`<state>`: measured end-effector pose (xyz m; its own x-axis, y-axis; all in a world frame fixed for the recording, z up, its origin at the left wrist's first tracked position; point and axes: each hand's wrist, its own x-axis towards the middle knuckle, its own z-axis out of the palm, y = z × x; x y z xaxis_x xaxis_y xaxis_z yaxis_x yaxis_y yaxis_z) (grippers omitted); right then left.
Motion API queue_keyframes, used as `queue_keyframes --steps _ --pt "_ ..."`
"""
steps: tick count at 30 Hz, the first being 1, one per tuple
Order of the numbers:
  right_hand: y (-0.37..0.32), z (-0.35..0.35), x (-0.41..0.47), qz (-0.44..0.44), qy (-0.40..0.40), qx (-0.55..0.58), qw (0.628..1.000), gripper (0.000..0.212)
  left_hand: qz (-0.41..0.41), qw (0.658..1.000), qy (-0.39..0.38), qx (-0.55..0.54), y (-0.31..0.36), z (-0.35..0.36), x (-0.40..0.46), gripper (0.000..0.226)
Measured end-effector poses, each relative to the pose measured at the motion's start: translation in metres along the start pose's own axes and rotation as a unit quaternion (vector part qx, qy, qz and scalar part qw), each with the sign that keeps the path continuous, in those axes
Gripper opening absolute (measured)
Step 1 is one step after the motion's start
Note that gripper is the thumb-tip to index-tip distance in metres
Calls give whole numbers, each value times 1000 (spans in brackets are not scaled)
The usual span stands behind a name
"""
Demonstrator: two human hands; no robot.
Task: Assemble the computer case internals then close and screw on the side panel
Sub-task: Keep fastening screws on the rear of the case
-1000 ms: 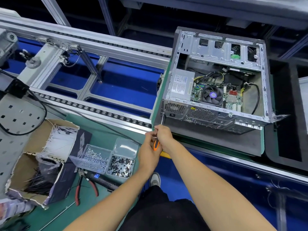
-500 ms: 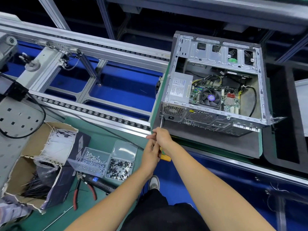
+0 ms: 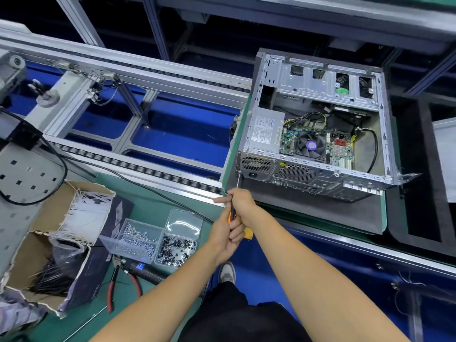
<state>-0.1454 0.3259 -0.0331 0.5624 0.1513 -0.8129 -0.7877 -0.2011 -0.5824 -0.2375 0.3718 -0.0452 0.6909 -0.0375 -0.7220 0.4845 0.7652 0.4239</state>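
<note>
An open grey computer case point(image 3: 318, 169) lies on a dark pad, its side panel off, showing the power supply, motherboard and fan. A screwdriver point(image 3: 238, 180) with an orange-and-black handle points its tip at the rear panel's lower left corner. My right hand point(image 3: 240, 202) grips the upper handle, index finger stretched out to the left. My left hand point(image 3: 225, 236) wraps around the lower handle just beneath it. Most of the handle is hidden by both hands.
A green bench holds two clear boxes of screws point(image 3: 138, 241), red-handled pliers point(image 3: 116, 285), a dark electric driver point(image 3: 145, 270) and a torn carton of cable ties point(image 3: 61, 233). A roller conveyor point(image 3: 138, 166) runs behind. A black foam tray point(image 3: 424, 169) sits right of the case.
The view shifted slightly. Both hands stay on the screwdriver at the case's rear corner; my grip turns a little and my right index finger now sticks out.
</note>
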Motion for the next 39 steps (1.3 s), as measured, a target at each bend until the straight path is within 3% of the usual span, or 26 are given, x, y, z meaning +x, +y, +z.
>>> queue_keyframes --steps 2,4,5,8,9,10,11,13,14,15,16,18,20,22,23,26,27,28,30,31,32,34,35,37,39 --pt "0 0 -1 -4 12 4 1000 29 61 984 69 152 0 5 -2 41" --pt "1 2 -2 -11 24 4 1000 30 167 935 121 290 0 3 -5 31" --pt "2 4 -1 -20 22 2 1000 31 223 888 149 374 -2 0 -6 25" --pt "1 7 -1 -35 22 1 999 35 310 703 277 577 -6 -8 -10 20" --pt "-1 8 -1 -29 25 9 999 34 321 677 289 597 -6 -7 -11 18" --pt "-3 8 -1 -18 26 17 999 31 321 690 277 587 -5 -5 -10 16" --pt "-4 7 -1 -8 27 22 999 29 314 743 243 539 -3 -4 -8 12" --pt "-6 6 -2 4 21 33 999 26 232 921 142 280 3 -5 -4 13" --pt "-5 5 -3 8 11 34 999 27 139 980 87 111 4 -7 -5 23" --pt "-5 3 -4 12 3 31 999 30 46 998 32 -16 4 -9 -7 32" --pt "-5 2 -5 13 -3 29 999 33 -13 996 -8 -87 3 -10 -7 38" --pt "-5 -1 -4 9 -11 34 999 37 -43 995 -39 -84 -2 -8 -3 41" --pt "-4 -4 -4 8 -8 45 999 36 20 999 8 49 -7 -1 1 41" --pt "-2 -4 -5 4 5 37 999 31 133 968 71 201 -10 1 2 31" --pt "0 -3 -5 -2 13 29 1000 28 195 933 103 284 -11 -2 3 24" --pt "3 1 -4 -21 13 47 999 22 292 750 238 544 -15 -19 3 19" --pt "2 3 -4 -16 6 63 998 23 297 733 253 558 -15 -20 2 15" --pt "1 2 -5 -9 -3 74 997 28 291 766 239 521 -17 -18 3 12" --pt "-3 -1 -7 -4 -14 75 997 40 226 921 150 281 -19 -11 4 19" --pt "-4 -3 -8 -6 -14 66 998 46 154 975 94 129 -19 -10 3 25" --pt "-5 -5 -9 -8 -16 54 998 52 73 996 43 5 -17 -11 2 33" --pt "-8 -9 -13 -12 -27 32 999 57 -29 991 -24 -130 -16 -11 4 43" --pt "-8 -10 -14 -15 -31 26 999 54 -40 988 -39 -144 -16 -9 5 42" --pt "-9 -12 -15 -15 -38 32 999 43 0 998 -3 -66 -16 0 6 39" --pt "-8 -14 -14 -6 -43 25 999 35 92 989 77 90 -17 6 7 34"
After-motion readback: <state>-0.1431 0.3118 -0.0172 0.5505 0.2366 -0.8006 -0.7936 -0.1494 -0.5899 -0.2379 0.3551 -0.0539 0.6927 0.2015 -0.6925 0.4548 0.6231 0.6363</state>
